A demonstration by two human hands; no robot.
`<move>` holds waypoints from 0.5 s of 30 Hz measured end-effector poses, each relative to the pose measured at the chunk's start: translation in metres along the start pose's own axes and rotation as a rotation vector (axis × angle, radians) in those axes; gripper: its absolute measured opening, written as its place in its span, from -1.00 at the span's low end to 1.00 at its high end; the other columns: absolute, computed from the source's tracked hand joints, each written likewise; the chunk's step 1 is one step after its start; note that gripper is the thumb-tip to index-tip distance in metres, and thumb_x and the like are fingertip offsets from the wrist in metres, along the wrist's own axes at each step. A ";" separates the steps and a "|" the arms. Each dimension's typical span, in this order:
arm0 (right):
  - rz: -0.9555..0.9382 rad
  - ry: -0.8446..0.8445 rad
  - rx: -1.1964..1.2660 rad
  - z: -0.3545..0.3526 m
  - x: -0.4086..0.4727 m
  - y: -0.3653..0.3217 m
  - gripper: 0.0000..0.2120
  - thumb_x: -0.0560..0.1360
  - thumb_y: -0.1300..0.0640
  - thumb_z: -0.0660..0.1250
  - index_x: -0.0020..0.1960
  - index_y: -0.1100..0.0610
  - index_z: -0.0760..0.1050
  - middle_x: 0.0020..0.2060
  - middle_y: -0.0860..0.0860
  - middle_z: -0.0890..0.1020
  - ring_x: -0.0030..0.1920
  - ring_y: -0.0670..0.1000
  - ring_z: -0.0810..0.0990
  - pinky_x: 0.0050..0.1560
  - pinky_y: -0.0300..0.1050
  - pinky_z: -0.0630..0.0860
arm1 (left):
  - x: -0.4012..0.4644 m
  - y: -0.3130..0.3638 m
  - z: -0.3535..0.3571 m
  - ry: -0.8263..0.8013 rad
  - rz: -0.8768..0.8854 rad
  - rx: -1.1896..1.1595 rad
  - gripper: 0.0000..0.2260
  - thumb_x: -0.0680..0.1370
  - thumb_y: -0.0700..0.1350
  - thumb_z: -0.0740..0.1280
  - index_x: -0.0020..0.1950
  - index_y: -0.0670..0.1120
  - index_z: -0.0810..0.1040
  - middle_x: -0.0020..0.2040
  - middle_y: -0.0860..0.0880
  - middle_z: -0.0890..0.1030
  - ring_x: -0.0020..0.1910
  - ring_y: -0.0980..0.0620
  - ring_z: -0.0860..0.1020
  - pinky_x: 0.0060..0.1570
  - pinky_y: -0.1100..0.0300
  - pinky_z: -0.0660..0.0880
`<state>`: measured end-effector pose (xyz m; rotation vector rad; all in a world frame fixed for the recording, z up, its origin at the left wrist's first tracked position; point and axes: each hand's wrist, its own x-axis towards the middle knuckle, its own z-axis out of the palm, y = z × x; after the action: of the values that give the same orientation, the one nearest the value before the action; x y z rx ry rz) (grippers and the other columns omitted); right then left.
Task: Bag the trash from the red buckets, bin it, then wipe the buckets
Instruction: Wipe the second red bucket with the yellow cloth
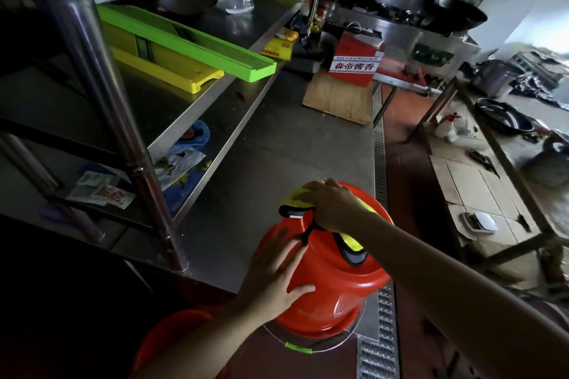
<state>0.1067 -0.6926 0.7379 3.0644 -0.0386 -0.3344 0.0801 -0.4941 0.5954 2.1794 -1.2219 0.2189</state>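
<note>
red bucket (326, 258) sat upside down at the counter (277, 148) edge, 6 o'clock, so its base could be wiped. left hand (277, 271) lay spread flat on its side, steadying. right hand (332, 206) curled over, pressing yellow cloth (351, 244) on top. second bucket (172, 335) at 7 o'clock.

1. Red bucket (335, 274), upturned, green grip on wire handle (298, 348).
2. Yellow cloth (300, 198), grey-black edge, on the bucket.
3. Green tray (184, 43) and yellow tray (172, 71), shelf far behind the bucket.
4. Red box (355, 61), white label.
</note>
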 end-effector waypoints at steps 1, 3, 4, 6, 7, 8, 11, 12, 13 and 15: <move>-0.005 -0.016 0.023 0.000 0.003 0.002 -0.44 0.51 0.10 0.28 0.45 -0.29 0.35 0.46 -0.19 0.35 0.38 0.08 0.34 0.31 0.05 0.42 | 0.005 0.000 0.000 -0.014 0.045 0.026 -0.28 0.51 0.41 0.19 0.56 0.06 0.17 0.54 0.05 0.19 0.54 -0.02 0.14 0.37 -0.09 0.36; -0.027 -0.039 0.014 0.000 0.008 0.006 -0.42 0.50 0.11 0.28 0.46 -0.29 0.34 0.46 -0.19 0.37 0.40 0.05 0.34 0.32 0.04 0.41 | 0.015 0.000 -0.003 -0.028 0.101 0.085 -0.33 0.52 0.39 0.19 0.52 0.06 0.25 0.51 0.02 0.26 0.54 0.00 0.14 0.39 -0.09 0.32; -0.024 -0.036 0.007 0.000 0.010 0.008 -0.42 0.51 0.10 0.28 0.46 -0.28 0.34 0.45 -0.19 0.38 0.39 0.06 0.35 0.30 0.04 0.43 | 0.019 -0.001 -0.005 -0.019 0.125 0.108 -0.36 0.53 0.38 0.20 0.48 0.05 0.30 0.48 0.02 0.29 0.52 0.00 0.17 0.40 -0.07 0.32; 0.036 -0.006 0.037 0.001 0.013 0.015 -0.41 0.50 0.10 0.32 0.46 -0.29 0.34 0.44 -0.16 0.40 0.33 0.09 0.37 0.23 0.03 0.47 | 0.026 -0.003 -0.009 -0.003 0.162 0.132 -0.42 0.53 0.36 0.22 0.41 0.04 0.39 0.41 0.02 0.36 0.46 0.00 0.26 0.36 -0.06 0.35; 0.074 0.008 0.055 0.002 0.014 0.019 -0.41 0.50 0.10 0.34 0.47 -0.28 0.33 0.44 -0.16 0.40 0.32 0.09 0.38 0.20 0.02 0.48 | 0.029 -0.004 -0.010 -0.006 0.173 0.138 -0.43 0.52 0.36 0.23 0.39 0.03 0.41 0.39 0.03 0.37 0.44 0.00 0.28 0.34 -0.05 0.37; 0.109 0.015 0.068 0.003 0.015 0.024 -0.41 0.51 0.09 0.34 0.47 -0.29 0.31 0.43 -0.15 0.41 0.31 0.09 0.38 0.18 0.02 0.48 | 0.030 -0.005 -0.011 -0.015 0.180 0.140 -0.44 0.52 0.36 0.23 0.37 0.03 0.42 0.38 0.03 0.37 0.42 0.00 0.30 0.33 -0.05 0.37; 0.230 0.027 0.119 0.006 0.014 0.046 -0.44 0.54 0.08 0.28 0.47 -0.31 0.28 0.41 -0.15 0.43 0.31 0.10 0.38 0.19 0.06 0.46 | 0.031 -0.006 -0.008 -0.045 0.176 0.146 -0.45 0.52 0.37 0.22 0.35 0.02 0.44 0.38 0.05 0.38 0.45 0.00 0.29 0.35 -0.05 0.34; 0.276 0.028 0.135 0.008 0.012 0.055 -0.43 0.54 0.10 0.27 0.47 -0.31 0.29 0.39 -0.15 0.44 0.31 0.09 0.38 0.17 0.06 0.45 | 0.031 -0.006 -0.008 -0.051 0.170 0.152 -0.45 0.52 0.37 0.22 0.34 0.02 0.44 0.38 0.05 0.38 0.45 0.01 0.29 0.36 -0.05 0.33; 0.319 0.029 0.148 0.009 0.009 0.064 -0.43 0.53 0.12 0.25 0.46 -0.30 0.29 0.37 -0.14 0.46 0.30 0.09 0.38 0.14 0.04 0.43 | 0.032 -0.006 -0.007 -0.053 0.165 0.155 -0.45 0.52 0.37 0.23 0.33 0.02 0.45 0.37 0.05 0.39 0.44 0.01 0.29 0.36 -0.04 0.32; 0.392 0.027 0.171 0.014 0.000 0.083 -0.41 0.52 0.17 0.23 0.45 -0.29 0.31 0.32 -0.13 0.50 0.29 0.09 0.39 0.08 0.03 0.41 | 0.034 -0.006 -0.007 -0.051 0.158 0.149 -0.45 0.51 0.38 0.23 0.32 0.02 0.45 0.36 0.06 0.39 0.43 0.02 0.30 0.36 -0.03 0.31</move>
<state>0.1018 -0.7761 0.7291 3.1238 -0.6883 -0.2763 0.1047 -0.5124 0.6129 2.2264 -1.4501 0.3312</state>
